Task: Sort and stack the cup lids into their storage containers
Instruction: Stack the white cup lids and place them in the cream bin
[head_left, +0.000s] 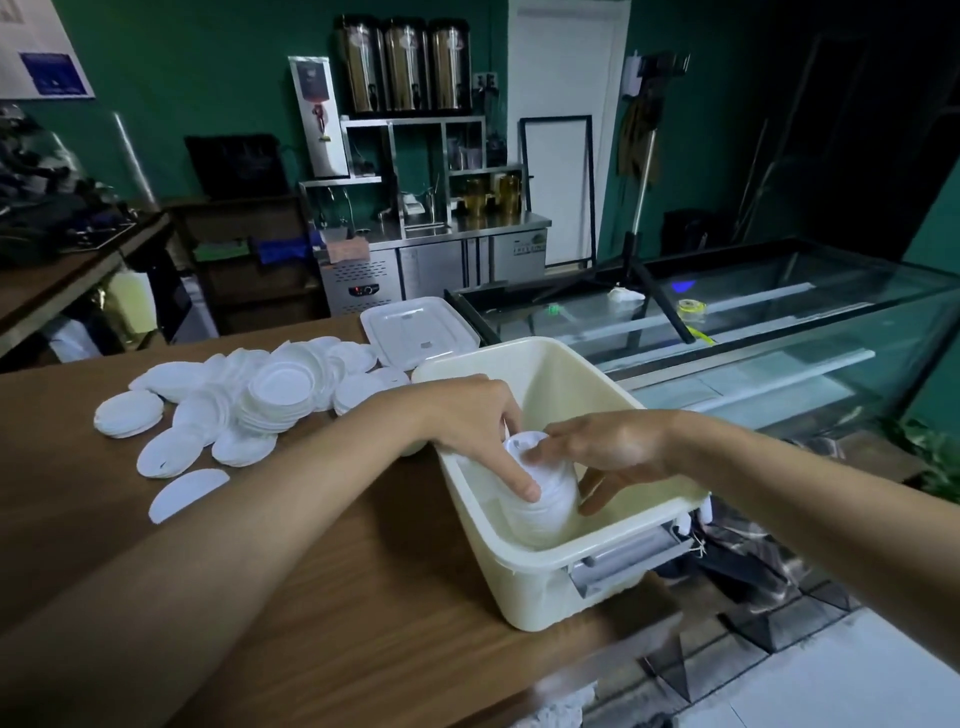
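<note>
Head view: stack of lids (550, 499) stands inside the cream bin (524, 592), at its near left corner; left hand (467, 410) curls over its top and side; right hand (608, 447) clasps the other side, fingers spread; let go unevenly, the column may lean and spill across the bin floor; loose lids (270, 395) lie heaped on the counter (311, 571), unsorted.

Near end of cream bin (571, 384) crowded: tilted lid stack (545, 499) there, left hand (478, 415) and right hand (597, 447) wrapped round it. Far half of bin open from above. Loose lids (249, 400) sprawl over counter (311, 597) left of bin. Flat white cover (418, 330) behind. Glass tank (779, 332) close on right. Bare wood along near edge.
</note>
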